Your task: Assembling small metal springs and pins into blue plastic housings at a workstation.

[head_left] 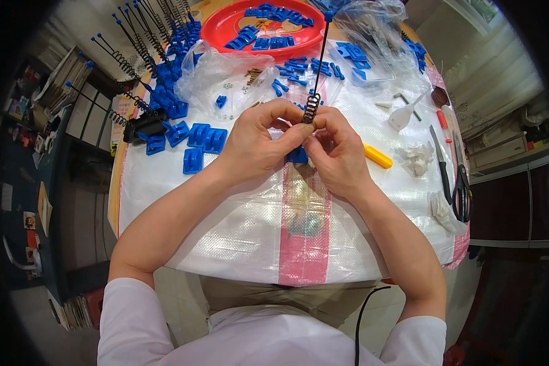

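Observation:
Both hands meet over the middle of the table, their fingers closed round the lower end of a black coil spring (pixel 311 108). A thin black rod (pixel 320 58) rises from the spring and ends in a blue tip. My left hand (pixel 262 137) pinches from the left with thumb and forefinger. From the right, my right hand (pixel 338 146) pinches at the same spot. Below the fingertips a blue plastic piece (pixel 297 155) shows in part; the hands hide how it joins the spring. Several blue clip-like parts (pixel 207 139) lie left of my left hand.
A red tray (pixel 210 36) holding blue parts stands at the back. Finished-looking blue pieces with springs and rods (pixel 171 85) crowd the back left. To the right are a yellow handle (pixel 378 156), a hex key (pixel 408 107), a white squeeze bulb (pixel 400 118), a knife (pixel 440 165) and scissors (pixel 462 192).

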The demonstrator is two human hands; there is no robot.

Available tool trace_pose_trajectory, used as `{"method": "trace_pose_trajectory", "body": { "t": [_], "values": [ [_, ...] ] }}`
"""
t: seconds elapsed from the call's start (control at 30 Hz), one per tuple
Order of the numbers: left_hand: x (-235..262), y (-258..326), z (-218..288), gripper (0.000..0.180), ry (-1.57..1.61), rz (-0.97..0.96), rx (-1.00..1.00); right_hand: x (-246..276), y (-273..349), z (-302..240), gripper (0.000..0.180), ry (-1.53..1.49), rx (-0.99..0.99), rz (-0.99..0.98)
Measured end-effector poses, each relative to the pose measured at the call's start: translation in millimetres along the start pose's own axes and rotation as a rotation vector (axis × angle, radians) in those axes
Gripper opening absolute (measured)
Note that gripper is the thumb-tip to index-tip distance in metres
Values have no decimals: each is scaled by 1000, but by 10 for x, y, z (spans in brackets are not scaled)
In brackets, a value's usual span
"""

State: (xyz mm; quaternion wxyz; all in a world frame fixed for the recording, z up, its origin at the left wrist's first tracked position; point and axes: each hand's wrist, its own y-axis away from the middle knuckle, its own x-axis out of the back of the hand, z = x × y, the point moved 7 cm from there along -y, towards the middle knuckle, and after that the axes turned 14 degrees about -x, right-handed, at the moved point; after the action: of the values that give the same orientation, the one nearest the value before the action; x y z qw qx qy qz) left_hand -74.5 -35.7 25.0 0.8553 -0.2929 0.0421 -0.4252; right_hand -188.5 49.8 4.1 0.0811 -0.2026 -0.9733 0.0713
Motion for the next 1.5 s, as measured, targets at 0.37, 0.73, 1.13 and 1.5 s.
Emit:
{"method": "trace_pose_trajectory", "body": {
  "t": [0.37, 0.73, 1.13, 1.5],
  "values": [
    [1, 1, -7, 17, 4, 5, -19, -1, 1, -23, 9, 9, -7, 1],
    [-1, -8, 2, 15, -9, -20, -20, -6, 10, -32, 10, 26, -3, 6],
    [-1, -17, 43, 14, -47, -66, -13, 25, 38, -146, 16, 130, 66, 34],
    [16, -36, 20, 15, -32, -29, -54, 205, -8, -98, 23, 62, 75, 200]
  ]
}}
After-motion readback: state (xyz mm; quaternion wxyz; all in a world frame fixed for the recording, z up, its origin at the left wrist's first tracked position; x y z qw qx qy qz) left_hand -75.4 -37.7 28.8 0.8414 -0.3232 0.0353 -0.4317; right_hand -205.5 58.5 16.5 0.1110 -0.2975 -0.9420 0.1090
